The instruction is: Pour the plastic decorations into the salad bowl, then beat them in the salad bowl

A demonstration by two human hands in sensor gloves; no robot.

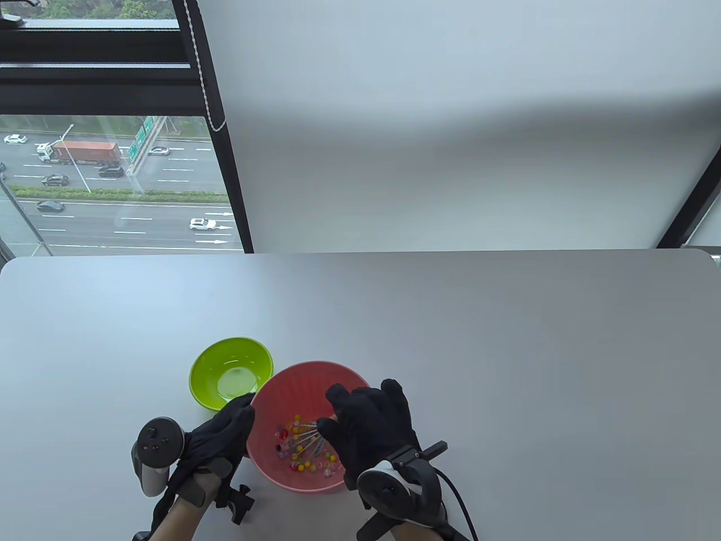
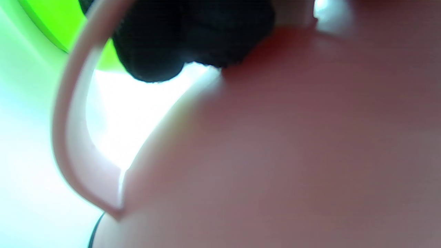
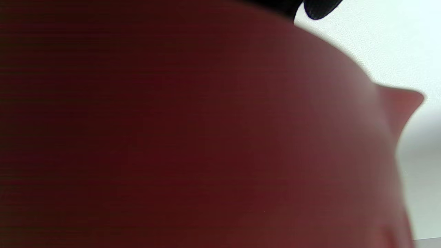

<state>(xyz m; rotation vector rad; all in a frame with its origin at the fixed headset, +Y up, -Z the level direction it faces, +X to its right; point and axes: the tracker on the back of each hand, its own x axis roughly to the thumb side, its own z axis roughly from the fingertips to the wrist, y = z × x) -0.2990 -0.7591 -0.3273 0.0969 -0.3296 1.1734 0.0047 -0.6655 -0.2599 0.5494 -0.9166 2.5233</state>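
Two bowls sit near the desk's [image 1: 507,338] front edge: a pink salad bowl [image 1: 293,389] and, just beside it at the back left, a green bowl [image 1: 211,366]. Small coloured decorations [image 1: 304,463] lie scattered on the salad bowl's bottom, with the thin wires of a whisk [image 1: 304,437] among them. The right hand [image 1: 369,431] reaches over the bowl, its fingers curled round the whisk's handle, which is mostly hidden. The left hand [image 1: 217,442] grips the salad bowl's left rim; in the left wrist view a fingertip [image 2: 155,51] curls over the pale rim.
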